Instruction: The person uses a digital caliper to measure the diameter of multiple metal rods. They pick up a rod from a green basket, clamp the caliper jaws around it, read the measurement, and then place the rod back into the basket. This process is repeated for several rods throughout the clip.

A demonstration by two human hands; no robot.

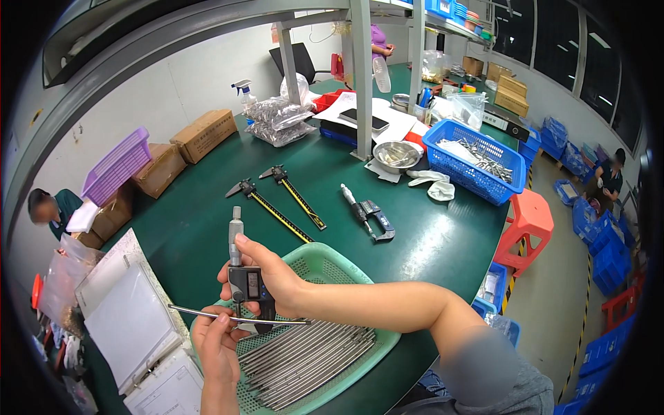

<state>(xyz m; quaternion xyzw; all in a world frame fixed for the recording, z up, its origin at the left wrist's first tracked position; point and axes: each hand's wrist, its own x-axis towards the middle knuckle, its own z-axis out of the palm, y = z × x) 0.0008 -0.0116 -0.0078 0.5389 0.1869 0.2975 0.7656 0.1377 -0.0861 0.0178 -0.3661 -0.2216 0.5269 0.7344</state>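
Note:
In my right hand (273, 270) is a digital outside micrometer (243, 277), held upright with its thimble at the top. Fingers and thumb close around its thimble and display body. My left hand (216, 349) pinches a thin metal rod (280, 321), which lies roughly level across the micrometer's lower end. Whether the jaws touch the rod I cannot tell. Beneath both hands sits a light green plastic basket (332, 256), where several similar metal rods (304, 363) lie side by side.
Two calipers (266, 204) (294, 192) and a second micrometer (368, 213) lie on the green table (187, 218). Beyond are white gloves (432, 185), a metal bowl (396, 156) and a blue basket (477, 162) of metal parts. An open binder (135, 325) is at left, a red stool (529, 228) at right.

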